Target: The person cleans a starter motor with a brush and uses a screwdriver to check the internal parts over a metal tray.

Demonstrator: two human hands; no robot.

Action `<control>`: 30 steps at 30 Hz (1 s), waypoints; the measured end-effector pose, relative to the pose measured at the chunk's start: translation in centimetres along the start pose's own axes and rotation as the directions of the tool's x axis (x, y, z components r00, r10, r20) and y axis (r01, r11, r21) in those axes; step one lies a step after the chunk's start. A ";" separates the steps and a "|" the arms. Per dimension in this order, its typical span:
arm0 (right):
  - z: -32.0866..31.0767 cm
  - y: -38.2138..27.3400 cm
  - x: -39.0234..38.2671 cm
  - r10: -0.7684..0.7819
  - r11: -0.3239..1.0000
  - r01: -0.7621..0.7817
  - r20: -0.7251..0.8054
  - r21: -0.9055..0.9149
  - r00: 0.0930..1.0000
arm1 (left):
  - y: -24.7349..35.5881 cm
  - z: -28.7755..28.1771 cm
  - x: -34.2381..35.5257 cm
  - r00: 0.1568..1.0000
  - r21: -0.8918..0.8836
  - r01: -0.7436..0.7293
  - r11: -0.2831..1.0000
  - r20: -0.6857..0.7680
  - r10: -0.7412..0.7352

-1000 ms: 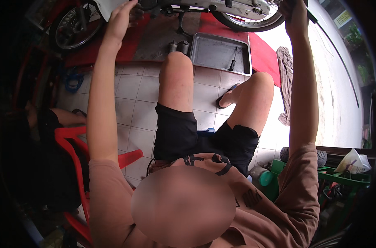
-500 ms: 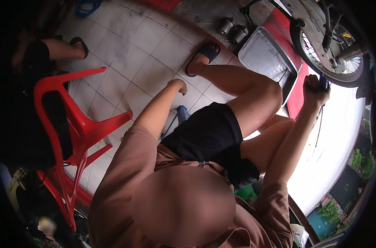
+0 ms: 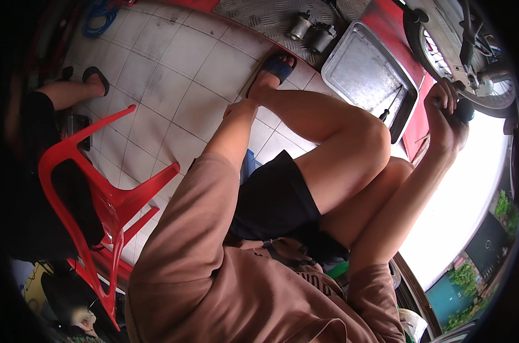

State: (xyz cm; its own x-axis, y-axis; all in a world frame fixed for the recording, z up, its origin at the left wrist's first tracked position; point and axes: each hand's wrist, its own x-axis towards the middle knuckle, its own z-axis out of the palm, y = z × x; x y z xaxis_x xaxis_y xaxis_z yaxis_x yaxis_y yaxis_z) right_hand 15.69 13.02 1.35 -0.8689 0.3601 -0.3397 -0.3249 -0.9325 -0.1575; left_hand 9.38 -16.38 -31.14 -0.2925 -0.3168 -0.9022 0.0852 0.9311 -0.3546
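Observation:
My left hand [image 3: 241,106] is down beside my left ankle, with its fingers mostly hidden. My right hand [image 3: 445,114] is raised at the right, fingers curled on a black rounded object [image 3: 465,110] I cannot fully make out, near the motorbike's rear wheel [image 3: 491,100]. Left of it, a metal tray [image 3: 356,63] holds a black-handled tool [image 3: 385,113]. Two metal cylinders [image 3: 320,39] stand behind the tray on a textured metal plate [image 3: 242,14].
A red plastic chair [image 3: 116,200] is at my left, with another person's leg [image 3: 65,96] beyond it. A blue coiled hose [image 3: 96,20] lies farther back on the tiled floor [image 3: 173,86]. A red board [image 3: 419,137] borders the tray near the bright right side.
The view has swung, moving the motorbike rightward. My left hand came down from high up to my ankle; over the last half-second my right hand has risen slightly.

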 end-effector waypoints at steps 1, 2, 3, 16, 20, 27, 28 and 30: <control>0.2 0.1 0.1 0.003 1.000 -0.003 0.007 0.019 1.000 | 0.3 -0.2 0.1 1.000 0.000 0.021 1.000 -0.022 -0.021; 0.5 0.2 0.1 0.018 0.999 -0.019 0.020 0.036 1.000 | 0.5 -0.4 0.0 0.999 0.018 0.025 1.000 -0.030 -0.024; 0.5 0.2 0.1 0.023 0.999 -0.024 0.016 0.043 1.000 | 0.7 -0.3 0.2 0.999 0.039 0.038 0.999 -0.038 -0.036; 0.5 -0.1 0.7 -0.008 0.996 -0.004 0.135 0.090 0.991 | 0.8 -3.6 0.4 0.998 0.330 -0.001 0.944 -0.064 0.024; 0.3 -0.5 0.0 -0.039 0.983 0.009 0.162 0.185 0.986 | 0.3 -6.8 -1.5 0.995 0.455 -0.033 0.890 -0.069 0.072; 0.0 1.0 -0.1 -0.289 0.943 0.238 0.220 0.233 0.932 | -2.6 -14.4 -9.9 0.579 0.460 -0.200 0.865 -0.656 0.483; -0.2 1.3 0.1 -0.306 0.939 0.249 0.242 0.237 0.921 | -3.8 -15.1 -12.3 0.385 0.484 -0.244 0.841 -0.747 0.542; -0.6 0.9 0.3 -0.354 0.923 0.308 0.194 0.232 0.915 | -3.4 -15.6 -19.2 0.090 0.548 -0.312 0.776 -0.796 0.598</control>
State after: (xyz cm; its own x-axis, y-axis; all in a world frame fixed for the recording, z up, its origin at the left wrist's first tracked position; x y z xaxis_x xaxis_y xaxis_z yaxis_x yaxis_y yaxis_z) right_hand 15.39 12.30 0.53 -0.7523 0.6546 -0.0747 -0.6541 -0.7556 -0.0349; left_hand -0.14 -10.63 -8.80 -0.7337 0.6723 -0.0980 0.6793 0.7225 -0.1287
